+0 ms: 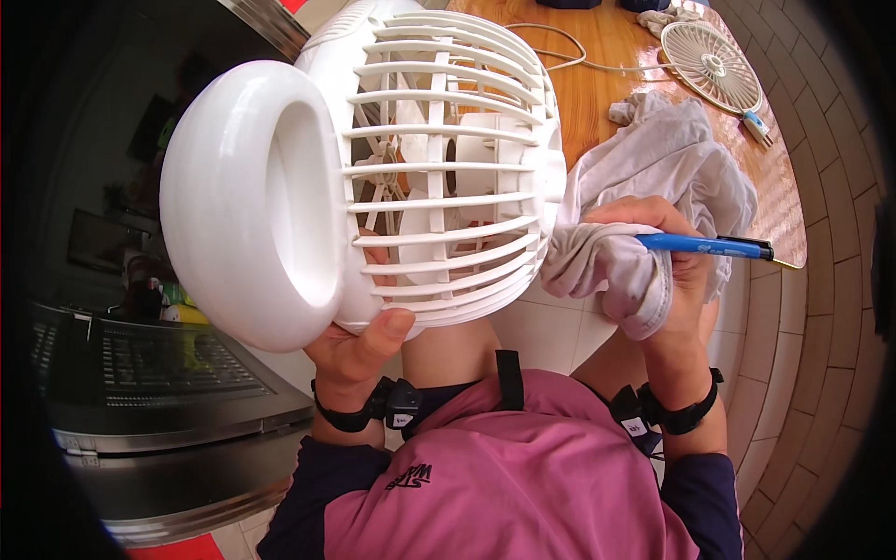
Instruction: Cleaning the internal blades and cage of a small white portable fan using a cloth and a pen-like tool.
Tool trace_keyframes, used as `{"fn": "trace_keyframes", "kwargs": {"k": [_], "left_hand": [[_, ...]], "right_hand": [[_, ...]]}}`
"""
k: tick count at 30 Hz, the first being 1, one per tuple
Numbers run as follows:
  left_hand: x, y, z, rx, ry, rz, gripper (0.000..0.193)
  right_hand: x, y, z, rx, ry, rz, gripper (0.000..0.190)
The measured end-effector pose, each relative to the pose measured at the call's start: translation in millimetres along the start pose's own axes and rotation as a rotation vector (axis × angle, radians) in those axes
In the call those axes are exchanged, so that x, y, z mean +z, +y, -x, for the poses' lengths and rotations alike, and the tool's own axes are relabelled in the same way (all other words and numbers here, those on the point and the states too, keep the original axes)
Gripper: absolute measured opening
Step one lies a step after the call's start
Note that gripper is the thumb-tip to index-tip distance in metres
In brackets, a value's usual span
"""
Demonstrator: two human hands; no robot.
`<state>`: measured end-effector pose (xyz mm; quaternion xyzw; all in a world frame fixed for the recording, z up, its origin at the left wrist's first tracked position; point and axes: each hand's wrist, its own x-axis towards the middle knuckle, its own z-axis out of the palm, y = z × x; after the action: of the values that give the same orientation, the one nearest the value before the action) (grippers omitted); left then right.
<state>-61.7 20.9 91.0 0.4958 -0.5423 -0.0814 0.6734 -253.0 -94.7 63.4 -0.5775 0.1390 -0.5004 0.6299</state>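
Note:
My left hand (364, 350) grips the lower edge of a white plastic fan (441, 164) with a barred grille, its thumb outside and fingertips showing behind the bars. A rounded white base (217, 203) with an oval hollow joins the fan on the left. Inside the grille I see white blades, partly hidden by the bars. In my right hand (675, 280) are a bunched, stained white cloth (623, 276) and a blue pen-like tool (707, 245) with a black end pointing right. The cloth touches the grille's right side, and more of it lies on the wooden table.
On the wooden table (588, 77) lie a round white fan grille (712, 66), a cord (560, 52) and a blue-and-white plug (756, 128). Dark objects stand at its far edge. At left is a dark glossy appliance or cabinet (182, 378). Brick-patterned tiles (826, 280) run along the right.

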Motion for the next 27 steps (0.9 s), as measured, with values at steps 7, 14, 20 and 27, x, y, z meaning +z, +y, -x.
{"fn": "trace_keyframes", "kwargs": {"k": [7,14,20,27], "left_hand": [[-0.7,1.3,-0.9,-0.007,-0.003,-0.002,0.075],[-1.0,1.9,-0.7,-0.022,-0.018,-0.007,0.073],[-2.6,2.0,1.0,-0.045,-0.009,-0.003,0.073],[-3.0,2.9,1.7,-0.062,0.009,-0.032,0.077]], "right_hand": [[4.2,-0.9,-8.0,-0.195,-0.077,0.252,0.015],[5.8,9.0,-5.4,0.23,0.016,-0.31,0.009],[-6.2,28.6,-1.8,0.362,0.056,-0.751,0.021],[-9.5,8.3,-5.0,0.249,0.129,-0.255,0.012]]}}
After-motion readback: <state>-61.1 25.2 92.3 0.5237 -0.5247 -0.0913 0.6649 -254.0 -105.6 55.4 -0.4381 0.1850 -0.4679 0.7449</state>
